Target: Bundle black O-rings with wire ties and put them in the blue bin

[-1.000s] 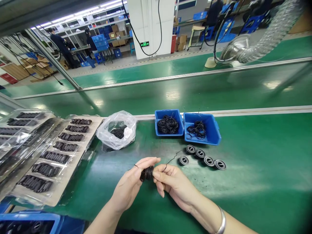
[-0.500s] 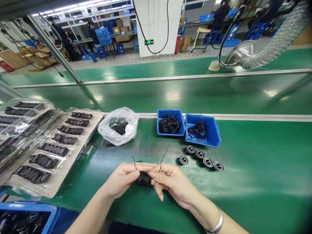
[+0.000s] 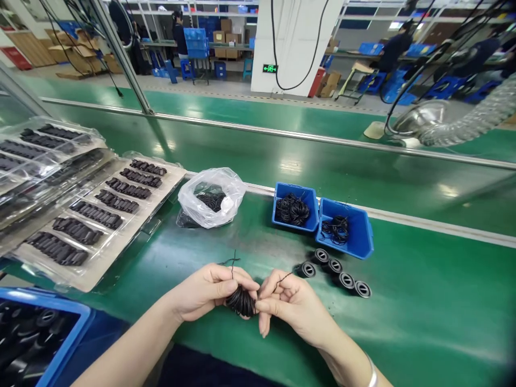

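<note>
My left hand (image 3: 215, 290) is closed around a bundle of thin black rings (image 3: 241, 302), probably rubber, held above the green work surface. A twisted black tie end sticks up beside my left thumb. My right hand (image 3: 288, 303) is closed, its thumb and fingertips pinched at the bundle's right edge. From between its fingers a thin twisted black tie (image 3: 284, 280) pokes out to the upper right. What exactly the right fingertips pinch is partly hidden.
Beyond my hands stand a clear plastic bag (image 3: 193, 207) of black rings and two blue bins (image 3: 296, 226) (image 3: 365, 231) holding black rings. Several round black parts (image 3: 346, 280) lie at right. Trays of black parts (image 3: 94, 269) are at left, above a blue crate (image 3: 76, 328).
My right hand has drawn slightly away from the left, uncovering more of the bundle. The tie end in it now leans further right. The camera view has turned and tilted.
</note>
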Available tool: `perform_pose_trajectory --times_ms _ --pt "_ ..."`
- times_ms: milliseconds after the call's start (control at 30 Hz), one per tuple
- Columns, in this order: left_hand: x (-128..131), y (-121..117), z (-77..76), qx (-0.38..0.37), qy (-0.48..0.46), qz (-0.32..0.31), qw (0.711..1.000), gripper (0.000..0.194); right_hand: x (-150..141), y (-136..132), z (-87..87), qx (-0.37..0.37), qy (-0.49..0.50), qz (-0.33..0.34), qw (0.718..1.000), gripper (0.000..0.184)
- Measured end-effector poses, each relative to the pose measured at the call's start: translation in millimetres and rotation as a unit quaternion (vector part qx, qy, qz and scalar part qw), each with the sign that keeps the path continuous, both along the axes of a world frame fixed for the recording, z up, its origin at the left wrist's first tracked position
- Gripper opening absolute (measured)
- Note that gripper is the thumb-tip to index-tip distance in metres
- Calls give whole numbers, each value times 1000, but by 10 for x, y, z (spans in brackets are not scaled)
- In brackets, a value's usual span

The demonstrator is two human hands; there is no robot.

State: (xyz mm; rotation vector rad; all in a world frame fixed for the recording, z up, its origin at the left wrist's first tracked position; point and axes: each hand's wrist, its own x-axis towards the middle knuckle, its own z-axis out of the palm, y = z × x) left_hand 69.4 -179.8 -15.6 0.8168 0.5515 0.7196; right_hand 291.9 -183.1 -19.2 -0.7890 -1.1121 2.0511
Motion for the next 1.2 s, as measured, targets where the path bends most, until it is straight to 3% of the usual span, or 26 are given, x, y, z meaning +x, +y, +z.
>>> perform_pose_trajectory --times_ms 100,467,600,667,733,833,1067,1200 --pt "-2 -18 -9 3 -12 20 1000 33 -56 10 -6 -1 22 -40 999 27" --pt "-27 -55 -94 3 -64 23 998 30 -83 10 48 -5 23 -35 999 24" --pt "-27 -78 -67 3 -54 -1 999 32 -55 1 65 7 0 -2 1000 20" --pt "-27 -79 -59 -5 -39 -9 999 32 -4 21 114 52 -50 16 997 14" --pt "-21 -76 -50 -15 -26 -15 999 30 58 53 191 156 -119 23 980 7" --pt "-9 -74 -27 -37 -2 -25 999 26 132 97 318 343 -200 39 917 7" --pt "10 -83 -25 -102 35 -99 989 26 196 119 414 453 -225 131 853 28" --pt "44 -55 -25 -158 12 -73 985 29 226 93 432 521 -281 125 796 30"
